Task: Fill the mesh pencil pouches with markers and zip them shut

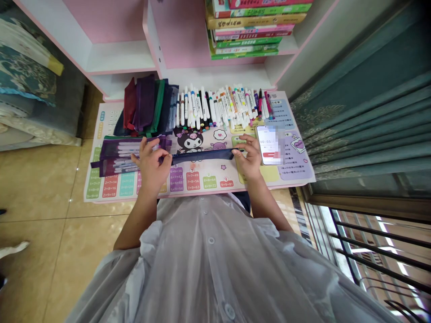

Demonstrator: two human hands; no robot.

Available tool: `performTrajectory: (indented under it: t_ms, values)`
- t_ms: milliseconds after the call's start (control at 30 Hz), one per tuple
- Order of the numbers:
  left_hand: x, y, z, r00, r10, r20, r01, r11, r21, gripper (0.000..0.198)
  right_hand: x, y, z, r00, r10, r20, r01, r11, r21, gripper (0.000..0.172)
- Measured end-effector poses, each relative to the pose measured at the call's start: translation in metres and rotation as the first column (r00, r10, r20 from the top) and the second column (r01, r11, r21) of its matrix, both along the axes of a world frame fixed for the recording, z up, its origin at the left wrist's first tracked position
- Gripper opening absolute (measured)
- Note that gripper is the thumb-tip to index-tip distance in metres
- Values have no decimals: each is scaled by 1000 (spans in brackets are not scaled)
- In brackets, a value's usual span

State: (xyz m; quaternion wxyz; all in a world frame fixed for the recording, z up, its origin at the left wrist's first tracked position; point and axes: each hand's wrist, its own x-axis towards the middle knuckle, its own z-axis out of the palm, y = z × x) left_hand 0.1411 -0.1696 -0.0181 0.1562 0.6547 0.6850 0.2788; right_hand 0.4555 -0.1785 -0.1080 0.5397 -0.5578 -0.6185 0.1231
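Stretched between my two hands is a dark blue zip pouch (202,155), held edge-up just above the desk mat. My left hand (153,163) pinches its left end, and my right hand (248,159) pinches the right end. Under and beside my left hand lie purple mesh pouches (111,148) with white markers inside. Behind them is a pile of pouches, among them a red pouch (129,105), a purple pouch (145,103) and a green-edged pouch (158,107). A long row of loose markers (215,105) with white barrels spreads along the back of the desk.
A phone (268,146) showing a timer lies right of my right hand. The printed desk mat (198,179) covers the desk. Books (252,33) are stacked on the pink-backed shelf behind. A teal curtain (363,103) hangs at the right; a cloth-covered sofa (37,89) stands at the left.
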Motion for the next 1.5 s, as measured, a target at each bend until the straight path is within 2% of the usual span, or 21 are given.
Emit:
performTrajectory:
  t_ms: [333, 500, 733, 967, 1100, 1233, 1367, 1433, 1500]
  values:
    - [-4, 0, -1, 998, 44, 38, -44, 999, 1, 10, 1, 1, -3, 999, 30, -36, -29, 999, 45, 18]
    - [-8, 0, -1, 996, 59, 66, -59, 998, 2, 9, 0, 2, -3, 1000, 13, 2, -13, 998, 69, 21]
    - [-14, -1, -5, 995, 70, 70, -69, 997, -17, 9, 1, 1, -1, 998, 9, 61, -10, 1000, 19, 27]
    - [-14, -4, -8, 995, 67, 68, -66, 998, -19, 9, 1, 1, 0, 999, 33, 21, -34, 999, 30, 23]
    - [-14, -6, -2, 1000, 17, 22, -16, 1000, -15, 10, 1, -1, 4, 997, 61, 49, -62, 998, 23, 19]
    - [-17, -11, 11, 996, -70, -63, 68, 997, -33, 11, 6, -5, 15, 979, 136, 150, -137, 991, -6, 14]
    - [-18, -8, 26, 987, -97, -128, 103, 994, 43, 10, 15, -5, 24, 955, 243, 168, -238, 970, -51, 15]
    - [-12, -3, 31, 975, -148, -163, 161, 984, 70, 12, 18, -1, 28, 943, 294, 156, -285, 955, -80, 17]
    - [-2, 5, 34, 943, -258, -213, 274, 960, 53, 14, 21, 4, 30, 933, 333, 138, -319, 941, -113, 19]
